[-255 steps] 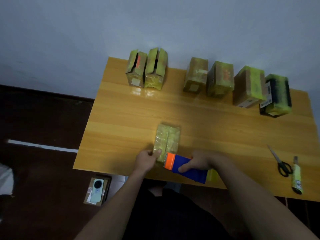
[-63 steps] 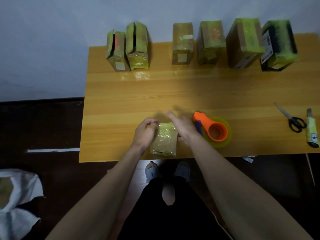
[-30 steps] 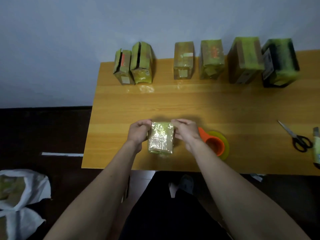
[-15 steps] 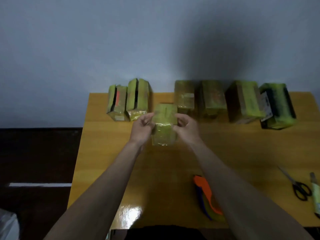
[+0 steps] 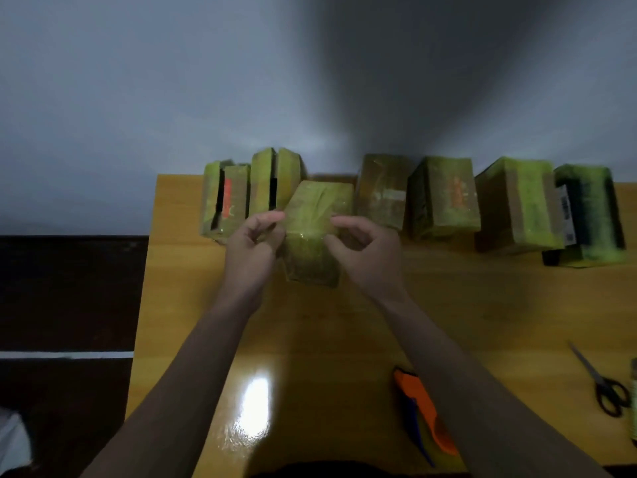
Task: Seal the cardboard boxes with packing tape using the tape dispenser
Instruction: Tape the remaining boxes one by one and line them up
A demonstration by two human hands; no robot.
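- Box (image 5: 315,232) at frame centre, both hands' fingers pinching its sides: left hand (image 5: 250,248), right hand (image 5: 367,253).
- Tight gap in the back row; could knock the split-top box (image 5: 275,182) beside it.

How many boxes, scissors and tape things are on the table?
Boxes: 7, six in the back row and one held
Scissors: 1
Tape dispenser: 1
Total: 9
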